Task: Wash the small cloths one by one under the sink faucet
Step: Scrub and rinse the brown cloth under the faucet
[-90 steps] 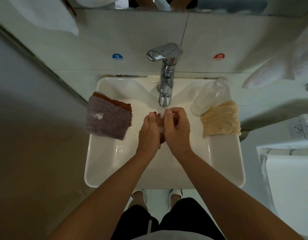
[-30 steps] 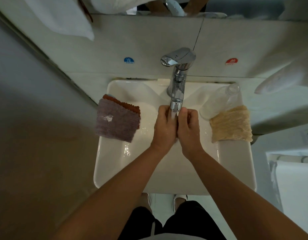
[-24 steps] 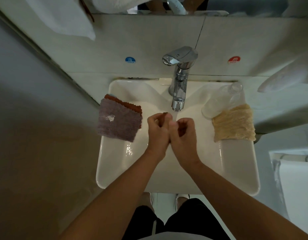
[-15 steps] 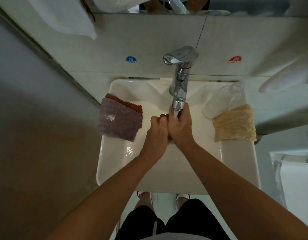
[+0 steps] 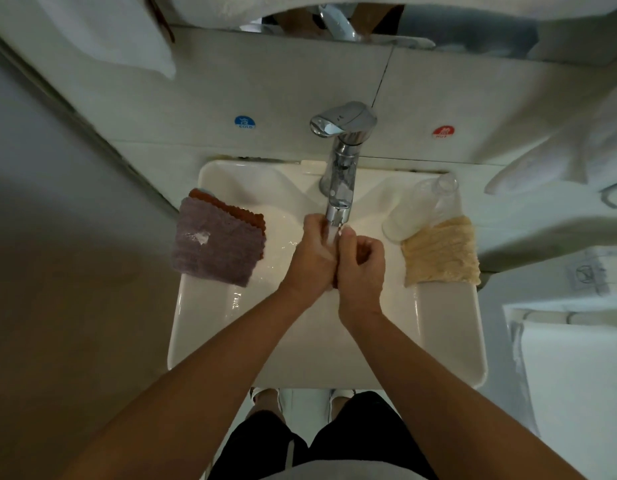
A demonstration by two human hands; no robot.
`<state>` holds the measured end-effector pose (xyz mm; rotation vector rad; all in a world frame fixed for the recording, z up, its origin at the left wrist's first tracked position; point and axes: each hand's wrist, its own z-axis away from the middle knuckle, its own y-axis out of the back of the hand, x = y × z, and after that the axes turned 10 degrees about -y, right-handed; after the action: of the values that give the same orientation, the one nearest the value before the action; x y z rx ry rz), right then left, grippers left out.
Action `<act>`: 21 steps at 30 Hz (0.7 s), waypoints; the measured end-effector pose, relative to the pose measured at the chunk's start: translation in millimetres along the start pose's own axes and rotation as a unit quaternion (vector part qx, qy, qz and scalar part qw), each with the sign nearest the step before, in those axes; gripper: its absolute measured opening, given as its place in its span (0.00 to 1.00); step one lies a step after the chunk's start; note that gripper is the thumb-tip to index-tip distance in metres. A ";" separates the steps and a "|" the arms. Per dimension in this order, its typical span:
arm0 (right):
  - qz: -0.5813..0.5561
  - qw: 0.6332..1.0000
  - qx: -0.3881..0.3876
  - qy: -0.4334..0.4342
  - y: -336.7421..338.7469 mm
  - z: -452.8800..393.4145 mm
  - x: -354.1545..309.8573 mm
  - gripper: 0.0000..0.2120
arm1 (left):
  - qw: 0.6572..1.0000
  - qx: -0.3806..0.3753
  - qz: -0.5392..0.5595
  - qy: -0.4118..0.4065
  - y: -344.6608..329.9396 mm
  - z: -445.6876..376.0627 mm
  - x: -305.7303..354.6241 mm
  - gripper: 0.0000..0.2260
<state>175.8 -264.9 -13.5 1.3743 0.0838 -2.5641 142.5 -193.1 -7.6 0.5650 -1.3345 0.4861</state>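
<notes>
Both hands meet directly under the spout of the chrome faucet, over the white sink. The left hand and the right hand press together with fingers curled, gripping a small brown cloth bunched between them; only slivers of it show between the right hand's fingers and at the heels of the palms, so its shape is hard to judge. A stream of water falls from the faucet onto the knuckles of the left hand, where the two hands touch.

To the left of the faucet, on the sink's rim, a purple cloth lies flat with a pale smear near its middle, stacked on an orange-brown cloth whose edge peeks out on the faucet side. To the right of the faucet, a cream cloth lies on the opposite rim, and a clear bottle lies tilted just beside it, its base touching the cloth's near edge and its neck pointing toward the wall.

On the wall behind the faucet, a blue sticker sits to its left and a red sticker to its right. White towels hang farther right of the faucet.
</notes>
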 end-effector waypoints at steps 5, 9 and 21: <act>0.079 0.982 -0.157 0.062 24.1 9.7 2.8 0.11 | 0.990 0.065 0.074 0.097 -6.0 11.0 6.9 0.08; 0.115 0.971 -0.198 0.060 37.8 8.3 -4.4 0.12 | 0.988 -0.005 0.117 0.099 17.3 45.1 -3.6 0.08; 0.020 0.966 -0.250 -0.061 15.1 20.6 -33.5 0.12 | 0.950 -0.062 -0.301 -0.044 88.3 32.5 39.5 0.18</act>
<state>180.3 -277.1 26.6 1.0122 0.6257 -2.3570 69.3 -145.2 44.9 0.8561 -1.1892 -0.1247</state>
